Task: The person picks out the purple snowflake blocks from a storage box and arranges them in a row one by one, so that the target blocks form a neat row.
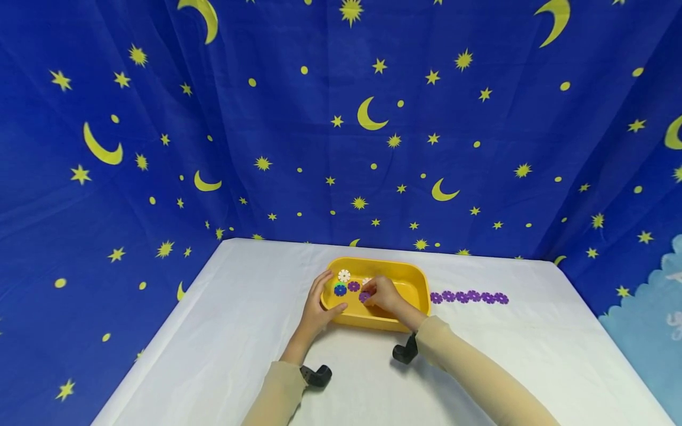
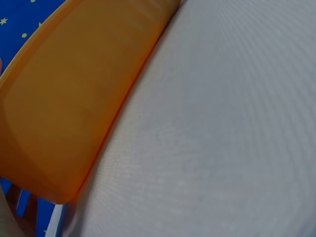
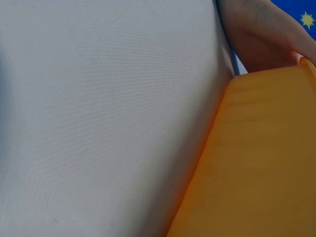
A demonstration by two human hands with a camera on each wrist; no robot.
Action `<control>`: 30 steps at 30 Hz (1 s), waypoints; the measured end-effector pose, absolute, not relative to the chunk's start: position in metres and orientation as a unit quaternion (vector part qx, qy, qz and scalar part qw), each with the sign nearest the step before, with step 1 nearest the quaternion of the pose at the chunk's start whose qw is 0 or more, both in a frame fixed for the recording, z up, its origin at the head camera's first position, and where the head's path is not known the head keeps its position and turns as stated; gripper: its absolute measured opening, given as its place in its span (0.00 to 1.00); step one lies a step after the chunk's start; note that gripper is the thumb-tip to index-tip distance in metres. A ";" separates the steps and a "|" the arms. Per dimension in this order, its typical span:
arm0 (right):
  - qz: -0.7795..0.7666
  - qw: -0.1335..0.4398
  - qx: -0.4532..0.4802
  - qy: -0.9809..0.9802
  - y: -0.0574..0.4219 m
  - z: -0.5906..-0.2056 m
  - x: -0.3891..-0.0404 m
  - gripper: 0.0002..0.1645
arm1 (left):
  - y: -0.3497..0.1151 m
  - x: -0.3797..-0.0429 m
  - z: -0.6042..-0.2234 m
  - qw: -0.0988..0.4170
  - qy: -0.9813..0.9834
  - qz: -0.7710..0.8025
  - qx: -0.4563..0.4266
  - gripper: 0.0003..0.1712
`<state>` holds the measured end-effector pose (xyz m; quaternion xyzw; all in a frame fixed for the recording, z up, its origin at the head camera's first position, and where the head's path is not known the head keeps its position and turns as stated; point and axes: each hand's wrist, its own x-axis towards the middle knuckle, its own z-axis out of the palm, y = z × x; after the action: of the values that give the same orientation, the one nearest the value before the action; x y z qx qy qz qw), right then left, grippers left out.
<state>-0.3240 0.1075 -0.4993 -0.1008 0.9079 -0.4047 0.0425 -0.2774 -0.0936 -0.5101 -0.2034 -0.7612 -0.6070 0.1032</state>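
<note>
A yellow plastic tray (image 1: 407, 291) stands on the table. My left hand (image 1: 314, 312) grips its left end, thumb over the front rim and fingers along the outer side; the right wrist view shows this hand (image 3: 266, 34) at the tray's corner. Inside the tray, my right hand (image 1: 386, 296) pinches a purple snowflake disc (image 1: 364, 296) between thumb and fingers. Near it lie another purple disc (image 1: 353, 286), a blue disc (image 1: 340, 290) overlapping a green one, and a white disc (image 1: 343, 276). A second white disc (image 1: 366, 281) is partly hidden behind the right hand.
Right of the tray, several purple discs (image 1: 462, 297) form a joined row on the white tablecloth (image 1: 543, 343). A blue curtain (image 1: 298, 130) with moons and stars closes off the back and sides. Black wrist-worn devices (image 1: 406, 350) stick out below both wrists.
</note>
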 end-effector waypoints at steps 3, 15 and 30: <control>-0.413 0.044 -0.101 0.904 0.107 -0.499 -0.324 0.16 | -0.093 -0.277 -0.510 0.101 -0.762 -0.607 -0.200 0.42; -0.417 0.001 -0.116 0.902 0.106 -0.500 -0.324 0.20 | -0.094 -0.276 -0.508 0.097 -0.761 -0.608 -0.204 0.43; -0.504 -0.065 -0.086 0.857 0.108 -0.494 -0.323 0.21 | -0.095 -0.277 -0.509 0.099 -0.760 -0.606 -0.213 0.44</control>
<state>-0.3229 0.1081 -0.4937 -0.0857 0.8568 -0.5044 -0.0645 -0.2767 -0.0947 -0.5087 -0.2126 -0.7599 -0.6063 0.0990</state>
